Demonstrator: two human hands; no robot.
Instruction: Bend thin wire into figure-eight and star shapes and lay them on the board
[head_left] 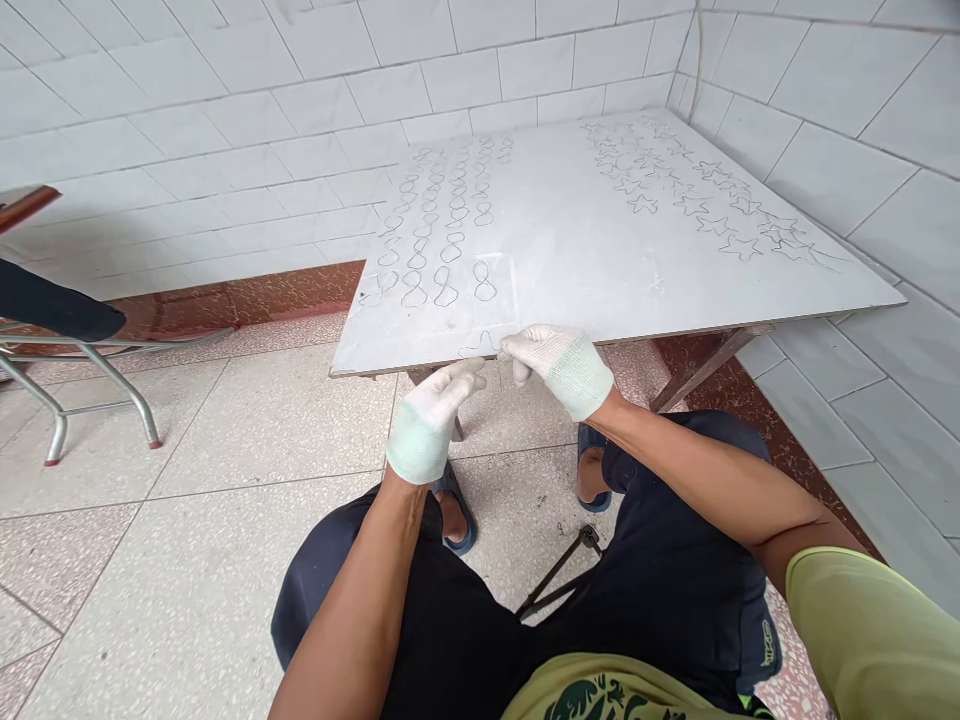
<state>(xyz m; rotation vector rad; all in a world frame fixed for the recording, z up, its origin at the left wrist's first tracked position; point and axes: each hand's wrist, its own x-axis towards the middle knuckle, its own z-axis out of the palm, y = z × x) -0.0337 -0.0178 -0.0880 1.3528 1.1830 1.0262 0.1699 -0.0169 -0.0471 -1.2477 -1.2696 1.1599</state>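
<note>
A thin bent wire, shaped partly like a star, shows at the front edge of the white board. My right hand, in a white glove with a pale green cuff, pinches the right end of this wire. Just below and to the left is my left hand, gloved the same way. Its fingers are pressed together at the lower side of the wire, and their exact grip is partly hidden. Nearest on the board lies a figure-eight wire.
Rows of figure-eight wires cover the board's left part. Several star-shaped wires lie loosely on its right. Tiled walls meet behind the board. A metal-legged stool stands at the left, and a dark folded stand is between my legs.
</note>
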